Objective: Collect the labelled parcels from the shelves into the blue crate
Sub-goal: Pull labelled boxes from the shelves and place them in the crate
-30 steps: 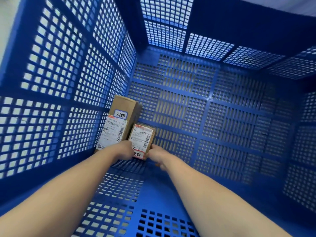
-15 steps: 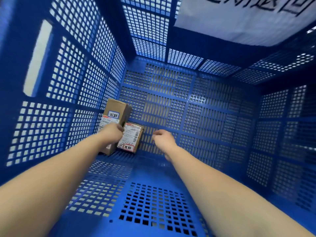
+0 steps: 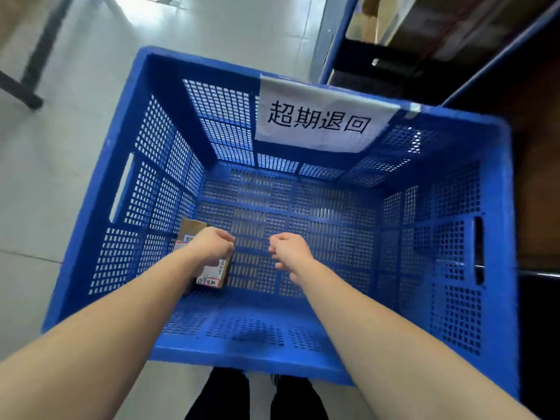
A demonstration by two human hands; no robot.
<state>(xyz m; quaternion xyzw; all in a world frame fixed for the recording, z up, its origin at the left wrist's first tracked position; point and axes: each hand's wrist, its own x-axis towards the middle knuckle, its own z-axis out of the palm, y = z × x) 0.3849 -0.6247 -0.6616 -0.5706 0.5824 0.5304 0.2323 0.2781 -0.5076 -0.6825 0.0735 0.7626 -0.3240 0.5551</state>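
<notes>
The crate (image 3: 503,207) is made of blue moulded plastic, with a slight sheen along the rim and the walls and floor pierced into a fine grid. A white paper sheet (image 3: 318,122), matt and a bit curled at the bottom edge, is hung over the far rim. Under the loosely curled left hand (image 3: 212,247), two boxes (image 3: 194,230) of plain brown matt cardboard can be made out, with white paper labels stuck on. The floor (image 3: 60,153) outside looks smooth, pale and faintly glossy.
</notes>
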